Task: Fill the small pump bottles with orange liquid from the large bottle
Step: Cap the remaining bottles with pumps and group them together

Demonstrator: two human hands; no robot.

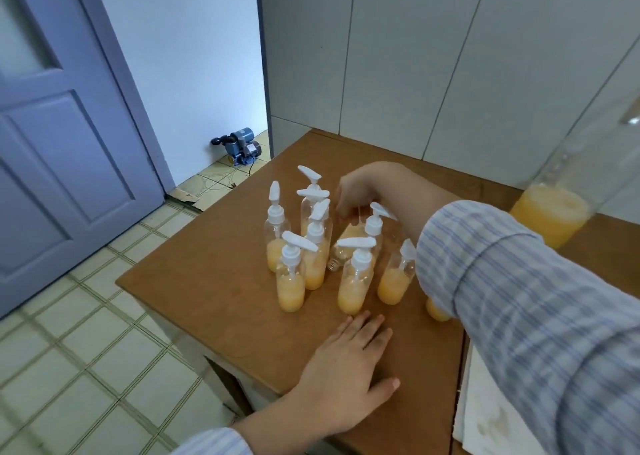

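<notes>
Several small clear pump bottles (291,281) with white pump heads stand clustered on the brown table (214,302), each partly filled with orange liquid. Among them a small capless bottle (341,252) leans over, its open neck pointing toward me. My right hand (360,194) reaches over the cluster, and its curled fingers hold the far end of this capless bottle. My left hand (349,361) lies flat on the table in front of the bottles, fingers straight. The large clear bottle (550,215) stands at the right, with orange liquid in its lower part.
One more small bottle (437,310) shows partly under my right sleeve. A white cloth (485,416) lies at the table's right front edge. Tiled walls close the back and right. A blue door (62,142) and a water pump (240,146) stand on the floor side, left.
</notes>
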